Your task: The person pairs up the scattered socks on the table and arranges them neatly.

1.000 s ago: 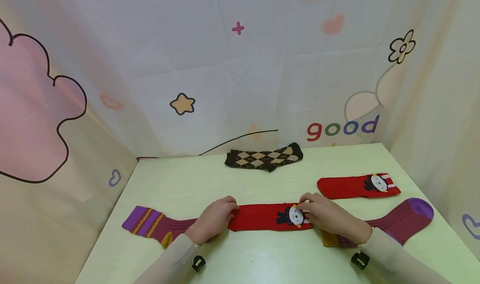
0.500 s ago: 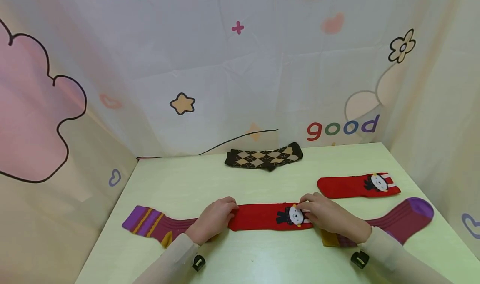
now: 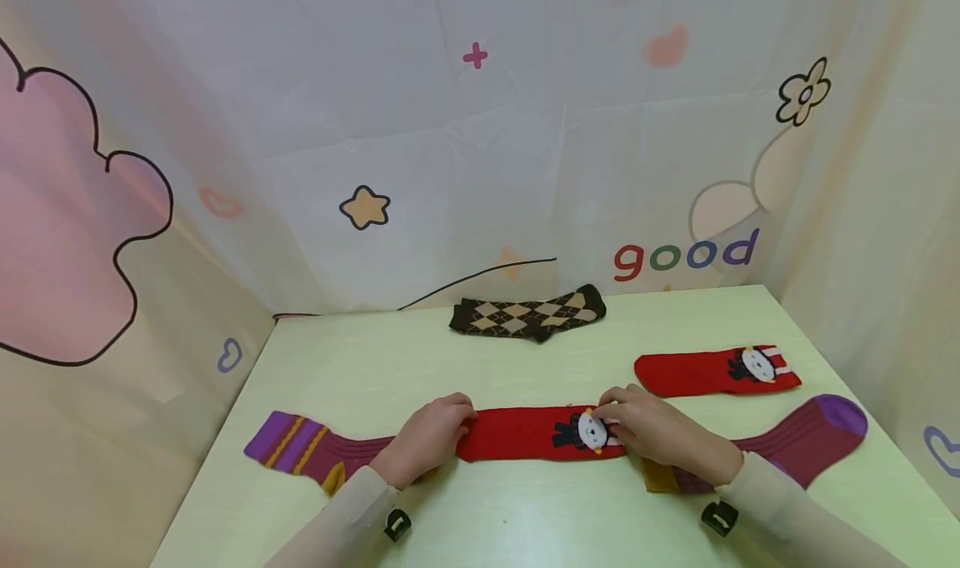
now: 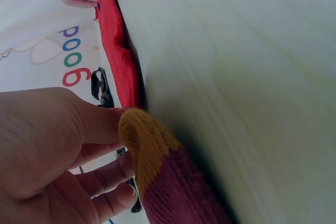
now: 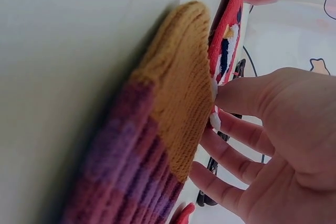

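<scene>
A red sock [image 3: 513, 435] with a white cartoon face near one end lies stretched across the middle of the table. Its plain left end is pinched by my left hand [image 3: 426, 440], thumb against a finger in the left wrist view. At the other end, beside the face, my right hand [image 3: 670, 436] pinches the white-striped cuff. Under my left wrist lies a maroon sock [image 3: 302, 445] with purple and mustard bands, partly hidden. Another maroon sock [image 3: 802, 445], purple at the toe, passes beneath my right hand; its mustard part [image 5: 181, 93] shows large in the right wrist view.
A matching red sock [image 3: 686, 375] lies behind my right hand. Brown argyle socks [image 3: 517, 319] rest near the back edge of the pale table [image 3: 360, 360]. A printed curtain [image 3: 420, 118] rises behind and along both sides.
</scene>
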The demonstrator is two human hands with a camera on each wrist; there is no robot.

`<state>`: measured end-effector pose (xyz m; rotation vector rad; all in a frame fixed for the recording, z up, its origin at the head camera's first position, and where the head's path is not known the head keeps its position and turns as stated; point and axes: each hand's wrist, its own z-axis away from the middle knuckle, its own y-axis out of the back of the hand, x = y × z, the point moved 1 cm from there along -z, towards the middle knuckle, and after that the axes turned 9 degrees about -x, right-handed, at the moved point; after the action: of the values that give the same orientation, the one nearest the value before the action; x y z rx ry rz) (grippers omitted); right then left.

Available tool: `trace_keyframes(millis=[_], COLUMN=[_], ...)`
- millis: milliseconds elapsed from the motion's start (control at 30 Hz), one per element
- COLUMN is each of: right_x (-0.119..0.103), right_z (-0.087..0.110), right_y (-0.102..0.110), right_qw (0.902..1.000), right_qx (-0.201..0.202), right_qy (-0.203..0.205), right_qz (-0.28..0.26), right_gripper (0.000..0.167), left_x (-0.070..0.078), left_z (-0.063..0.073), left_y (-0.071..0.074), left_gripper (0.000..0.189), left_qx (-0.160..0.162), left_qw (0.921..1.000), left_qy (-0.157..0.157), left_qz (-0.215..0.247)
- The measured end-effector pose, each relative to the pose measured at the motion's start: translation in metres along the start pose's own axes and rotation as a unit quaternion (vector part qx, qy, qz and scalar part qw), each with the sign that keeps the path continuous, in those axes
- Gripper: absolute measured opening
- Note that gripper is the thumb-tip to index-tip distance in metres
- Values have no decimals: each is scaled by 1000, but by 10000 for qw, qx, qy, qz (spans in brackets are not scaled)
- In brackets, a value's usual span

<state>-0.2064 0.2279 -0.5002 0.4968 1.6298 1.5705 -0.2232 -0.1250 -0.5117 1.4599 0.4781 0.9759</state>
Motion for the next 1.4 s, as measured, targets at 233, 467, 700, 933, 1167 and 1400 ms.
trace_keyframes(millis=[233, 467, 700, 933, 1167, 1400], right_x=[-2, -3, -2, -2, 0, 5], right_z=[0, 0, 0, 0, 1, 8], right_y=[1, 2, 2, 2, 8, 23], right_qw=[10000, 10000, 10000, 9999, 9999, 9999], right_qx=[-51, -55, -23, -27, -82, 136], right_qy=[-44, -24, 37, 82, 40, -29], right_qz=[-27, 10, 41, 73, 46, 23], right_gripper=[30, 30, 29, 30, 31, 34], left_x=[-1, 0, 1, 1, 0, 6], left_z=[0, 0, 0, 0, -1, -4], left_y=[-1, 0, 1, 2, 3, 10], left_gripper=[23, 23, 23, 22, 21, 23], left_qx=[-20, -9, 13, -38, 22, 398], left_qw=[10000, 10000, 10000, 9999, 9999, 9986], left_qy=[8, -15, -30, -84, -151, -361], left_qz=[57, 30, -36, -42, -24, 2])
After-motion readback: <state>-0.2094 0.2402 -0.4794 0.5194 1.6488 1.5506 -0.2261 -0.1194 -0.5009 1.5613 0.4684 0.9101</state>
